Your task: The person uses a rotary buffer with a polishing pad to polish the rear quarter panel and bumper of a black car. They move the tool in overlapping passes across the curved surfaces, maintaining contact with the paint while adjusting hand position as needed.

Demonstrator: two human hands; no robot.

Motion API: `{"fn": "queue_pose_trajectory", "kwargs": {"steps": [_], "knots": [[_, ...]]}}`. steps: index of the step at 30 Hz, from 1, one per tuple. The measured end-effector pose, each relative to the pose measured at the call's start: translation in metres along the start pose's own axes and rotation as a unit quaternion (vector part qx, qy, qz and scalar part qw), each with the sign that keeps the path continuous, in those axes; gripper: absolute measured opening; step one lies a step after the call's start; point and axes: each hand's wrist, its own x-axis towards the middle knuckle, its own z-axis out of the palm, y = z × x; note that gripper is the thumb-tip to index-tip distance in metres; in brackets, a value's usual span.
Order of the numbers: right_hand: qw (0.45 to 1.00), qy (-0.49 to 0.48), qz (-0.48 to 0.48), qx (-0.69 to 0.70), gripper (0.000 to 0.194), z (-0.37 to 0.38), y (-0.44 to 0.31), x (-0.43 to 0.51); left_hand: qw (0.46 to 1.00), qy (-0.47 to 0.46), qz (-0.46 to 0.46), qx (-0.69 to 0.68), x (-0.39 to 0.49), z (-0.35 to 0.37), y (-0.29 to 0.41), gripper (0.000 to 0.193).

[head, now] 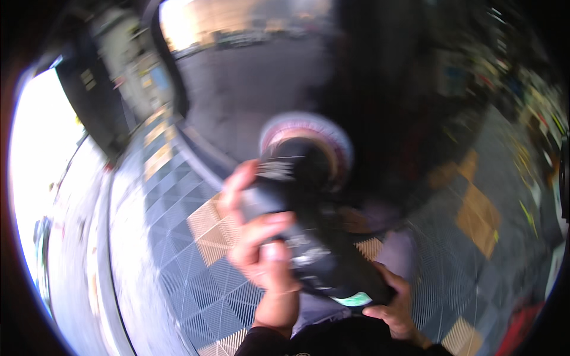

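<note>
A black cordless polisher with a round pad at its head spans the middle of the view. My left hand grips its body near the head, fingers wrapped over the left side. Around the rear end of the tool, low in the view, my right hand is closed. The pad lies at the glossy dark panel of a vehicle, which reflects a bright opening; whether they touch cannot be told through the blur.
Grey and tan ribbed floor tiles lie below. Bright pavement runs along the left, beyond a floor edge. Blurred shop items stand at the right, and a red object is at the lower right.
</note>
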Motion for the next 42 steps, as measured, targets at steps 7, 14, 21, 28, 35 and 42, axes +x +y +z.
{"fn": "queue_pose_trajectory", "kwargs": {"steps": [7, 14, 21, 28, 35, 42], "knots": [[0.990, 0.040, 0.036, -0.129, 0.083, -0.011, 0.010, -0.013, 0.994, -0.031, 0.033, -0.097, 0.000, -0.005, -0.018, 0.030], [0.981, 0.048, -0.034, -0.187, 0.092, 0.006, -0.002, -0.004, 0.988, 0.005, -0.001, -0.152, 0.005, -0.012, -0.015, 0.029], [0.962, 0.032, -0.017, -0.269, 0.103, 0.022, -0.022, -0.001, 0.987, 0.014, -0.016, -0.159, 0.006, -0.020, -0.023, 0.032], [0.999, -0.025, -0.002, -0.024, 0.118, 0.032, -0.018, 0.018, 0.989, 0.021, 0.060, -0.132, 0.023, -0.028, -0.046, 0.035], [0.986, -0.106, -0.107, -0.072, 0.098, 0.019, -0.023, 0.031, 0.964, 0.122, -0.014, -0.235, 0.024, -0.009, -0.039, 0.037], [0.977, -0.145, -0.135, -0.084, 0.095, 0.021, -0.035, 0.039, 0.983, 0.099, 0.001, -0.153, 0.029, -0.021, -0.047, 0.044]]}}
